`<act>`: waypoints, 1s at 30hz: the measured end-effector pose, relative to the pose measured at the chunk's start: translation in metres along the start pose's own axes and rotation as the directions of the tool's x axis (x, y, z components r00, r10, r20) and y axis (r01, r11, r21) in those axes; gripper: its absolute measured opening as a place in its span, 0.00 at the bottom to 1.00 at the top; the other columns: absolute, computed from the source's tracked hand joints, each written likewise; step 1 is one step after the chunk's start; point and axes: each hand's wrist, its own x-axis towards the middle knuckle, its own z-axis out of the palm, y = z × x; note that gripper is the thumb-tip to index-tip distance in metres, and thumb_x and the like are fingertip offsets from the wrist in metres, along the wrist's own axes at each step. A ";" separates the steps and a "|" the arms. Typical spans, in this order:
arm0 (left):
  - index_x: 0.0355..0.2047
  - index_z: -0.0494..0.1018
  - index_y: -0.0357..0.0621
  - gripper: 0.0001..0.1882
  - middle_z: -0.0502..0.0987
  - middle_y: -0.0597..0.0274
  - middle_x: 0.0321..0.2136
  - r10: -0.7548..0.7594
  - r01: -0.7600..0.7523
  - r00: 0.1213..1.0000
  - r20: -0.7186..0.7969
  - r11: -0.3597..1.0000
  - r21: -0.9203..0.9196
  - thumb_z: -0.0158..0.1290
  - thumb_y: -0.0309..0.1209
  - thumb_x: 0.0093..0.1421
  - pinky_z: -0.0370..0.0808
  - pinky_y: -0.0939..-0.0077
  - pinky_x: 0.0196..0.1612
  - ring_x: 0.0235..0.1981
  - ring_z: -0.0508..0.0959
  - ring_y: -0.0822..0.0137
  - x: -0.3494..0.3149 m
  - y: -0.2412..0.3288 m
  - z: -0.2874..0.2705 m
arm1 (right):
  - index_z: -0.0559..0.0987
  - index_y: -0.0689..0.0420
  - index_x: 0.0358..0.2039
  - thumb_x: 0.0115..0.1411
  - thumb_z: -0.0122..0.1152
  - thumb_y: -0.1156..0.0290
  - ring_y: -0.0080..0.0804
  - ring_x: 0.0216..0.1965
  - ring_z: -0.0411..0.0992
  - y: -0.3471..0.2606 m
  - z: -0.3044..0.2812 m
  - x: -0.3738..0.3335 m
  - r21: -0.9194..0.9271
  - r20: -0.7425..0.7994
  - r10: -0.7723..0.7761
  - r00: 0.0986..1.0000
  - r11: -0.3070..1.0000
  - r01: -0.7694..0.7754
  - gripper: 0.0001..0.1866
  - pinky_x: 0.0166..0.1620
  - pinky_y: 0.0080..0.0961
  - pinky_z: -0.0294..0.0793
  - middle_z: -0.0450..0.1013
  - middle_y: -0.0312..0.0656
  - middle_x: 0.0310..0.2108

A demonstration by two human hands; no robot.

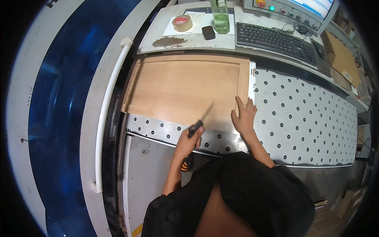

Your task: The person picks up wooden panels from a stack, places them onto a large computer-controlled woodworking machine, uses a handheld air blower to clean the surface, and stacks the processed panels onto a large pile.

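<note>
A light-brown wooden panel point(183, 85) with a raised frame along its edges lies flat on the dotted work table point(300, 114). My left hand point(187, 143) is closed round the black handle of a knife point(201, 120), near the panel's front edge. The thin blade points up and to the right, over the panel's surface; whether it touches the wood I cannot tell. With fingers spread, my right hand point(244, 117) rests at the panel's right-hand edge, holding nothing.
Behind the panel, a white console bears a tape roll point(182, 23), a bottle of green liquid point(221, 21), a small dark case point(208, 33), a keyboard point(274, 42) and a monitor point(304, 12). A blue-and-white machine with a white handrail point(108, 106) stands at left.
</note>
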 end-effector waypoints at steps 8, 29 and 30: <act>0.48 0.77 0.41 0.25 0.69 0.69 0.19 0.081 -0.103 0.924 0.374 0.994 0.039 0.57 0.52 0.67 0.69 0.74 0.24 0.19 0.70 0.75 0.019 0.020 0.022 | 0.74 0.49 0.64 0.56 0.66 0.68 0.67 0.62 0.60 0.050 -0.077 -0.050 -0.010 0.004 0.081 0.997 0.997 -0.081 0.33 0.67 0.49 0.58 0.61 0.69 0.62; 0.31 0.70 0.40 0.27 0.67 0.65 0.12 -0.195 -0.003 0.685 -0.702 0.963 -0.270 0.57 0.54 0.66 0.69 0.75 0.16 0.11 0.69 0.71 -0.080 -0.136 -0.167 | 0.73 0.56 0.62 0.61 0.59 0.70 0.57 0.59 0.67 0.081 -0.104 -0.047 -0.079 -0.032 -0.015 0.999 0.997 0.012 0.27 0.63 0.47 0.65 0.72 0.54 0.56; 0.31 0.70 0.40 0.27 0.67 0.65 0.12 -0.165 -0.047 0.699 -0.695 0.960 -0.276 0.56 0.54 0.66 0.69 0.75 0.15 0.11 0.69 0.71 -0.077 -0.139 -0.167 | 0.73 0.56 0.62 0.61 0.59 0.70 0.58 0.59 0.67 0.081 -0.104 -0.047 -0.074 -0.011 -0.011 1.000 0.997 0.010 0.27 0.63 0.47 0.65 0.71 0.55 0.56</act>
